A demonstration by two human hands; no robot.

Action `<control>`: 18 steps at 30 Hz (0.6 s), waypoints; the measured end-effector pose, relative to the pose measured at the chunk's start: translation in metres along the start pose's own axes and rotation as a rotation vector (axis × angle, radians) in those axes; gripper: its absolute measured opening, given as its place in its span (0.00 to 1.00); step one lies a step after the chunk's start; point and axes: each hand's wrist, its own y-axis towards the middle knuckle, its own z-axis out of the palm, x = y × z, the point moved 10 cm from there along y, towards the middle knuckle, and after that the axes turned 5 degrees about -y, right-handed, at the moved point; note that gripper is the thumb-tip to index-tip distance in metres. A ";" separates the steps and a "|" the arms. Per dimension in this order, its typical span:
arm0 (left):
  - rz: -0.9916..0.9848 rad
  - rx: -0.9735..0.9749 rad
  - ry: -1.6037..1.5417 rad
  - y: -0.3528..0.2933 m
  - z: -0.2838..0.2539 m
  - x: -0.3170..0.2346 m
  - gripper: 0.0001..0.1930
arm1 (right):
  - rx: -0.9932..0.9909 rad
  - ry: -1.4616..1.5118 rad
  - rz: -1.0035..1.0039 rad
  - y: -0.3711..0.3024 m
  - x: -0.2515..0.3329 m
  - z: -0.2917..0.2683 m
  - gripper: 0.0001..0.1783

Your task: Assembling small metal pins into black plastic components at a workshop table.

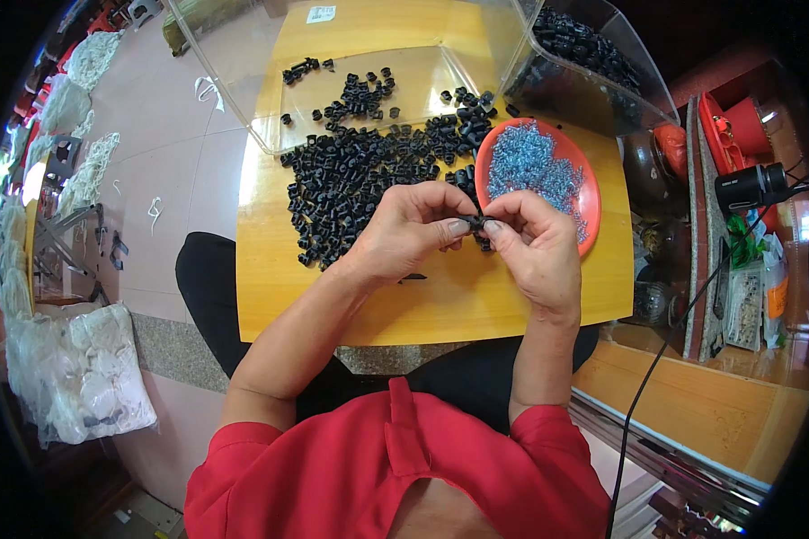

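Note:
Both hands meet above the yellow table, fingertips pinched around a small black plastic part (477,222). My left hand (411,226) grips its left side with thumb and forefinger; my right hand (539,247) pinches it from the right. The fingers cover most of the part, so its exact shape is hidden. Just beyond and left of my left hand lies a wide heap of small black plastic parts (342,180). An orange-red oval plate (587,184) sits beyond my right hand, holding a pile of small, shiny bluish-silver pieces (526,162).
A clear plastic bin (593,103) with more black parts stands at the far right of the yellow table (333,310). Another clear plastic container (243,108) lies at the back left. A black cable (665,359) hangs on the right. White bundles in a plastic bag (90,373) rest at left.

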 end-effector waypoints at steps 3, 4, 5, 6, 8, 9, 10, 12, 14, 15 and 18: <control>0.011 0.001 0.121 -0.001 -0.001 -0.001 0.07 | -0.011 -0.023 0.009 0.000 -0.003 0.001 0.04; 0.030 -0.011 0.207 -0.001 -0.001 -0.005 0.07 | -0.011 -0.023 0.009 0.000 -0.005 0.001 0.04; 0.048 -0.024 0.293 -0.002 0.000 -0.007 0.06 | -0.009 -0.064 0.000 0.000 -0.005 0.000 0.04; 0.048 -0.024 0.293 -0.002 -0.001 -0.006 0.06 | -0.008 -0.105 -0.010 0.000 -0.005 0.000 0.03; 0.146 -0.013 0.412 -0.002 0.001 -0.011 0.06 | 0.012 -0.061 -0.003 0.001 -0.008 0.001 0.03; 0.145 -0.012 0.411 -0.002 0.003 -0.011 0.06 | 0.031 -0.017 0.004 0.001 -0.009 0.002 0.03; 0.169 -0.034 0.419 -0.003 0.003 -0.014 0.05 | 0.031 -0.016 0.005 0.002 -0.009 0.000 0.03; 0.191 -0.056 0.427 -0.005 0.004 -0.018 0.05 | 0.109 -0.014 0.027 0.004 -0.012 0.004 0.06; 0.213 -0.082 0.498 -0.007 0.002 -0.021 0.05 | 0.126 -0.025 0.041 0.006 -0.013 0.006 0.06; 0.211 -0.083 0.499 -0.007 0.001 -0.020 0.05 | 0.141 -0.037 0.054 0.007 -0.014 0.008 0.05; 0.249 -0.041 0.598 -0.007 0.004 -0.021 0.07 | 0.115 -0.075 0.053 0.007 -0.016 0.007 0.04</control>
